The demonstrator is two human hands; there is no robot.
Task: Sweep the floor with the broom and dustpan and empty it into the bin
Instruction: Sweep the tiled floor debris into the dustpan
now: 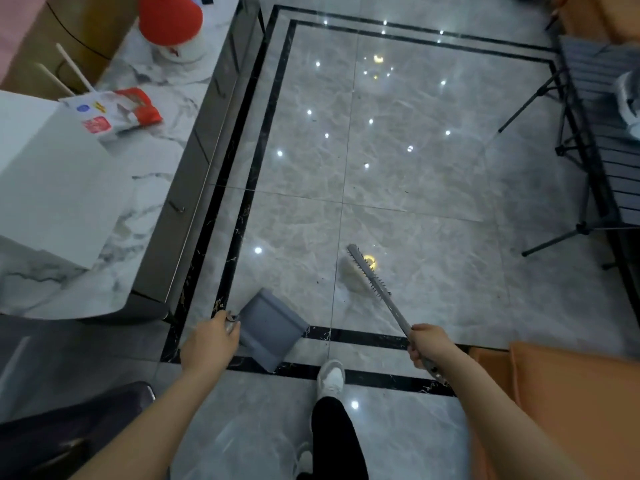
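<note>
A glossy grey marble floor (398, 161) with black border strips filled most of the room, dotted with reflected ceiling lights. Along the left ran a marble-topped counter (145, 174) carrying a white box (45, 174), a red-lidded tub (171, 26) and a red-and-white packet (110, 112). A dark slatted folding table (602, 140) stood at the right edge, with an orange seat (571, 393) nearer the person. The person stood with one white shoe (331, 375) on the border strip. Their left hand (209, 344) was wrapped around the handle of a grey dustpan (270, 327), held tilted just above the floor near the counter's corner. Their right hand (427, 344) was closed around the broom (372, 278) handle, the pale bristles down on the tile ahead, well apart from the pan. A few dark specks (320, 281) lay between them. No bin showed from where I stood.
</note>
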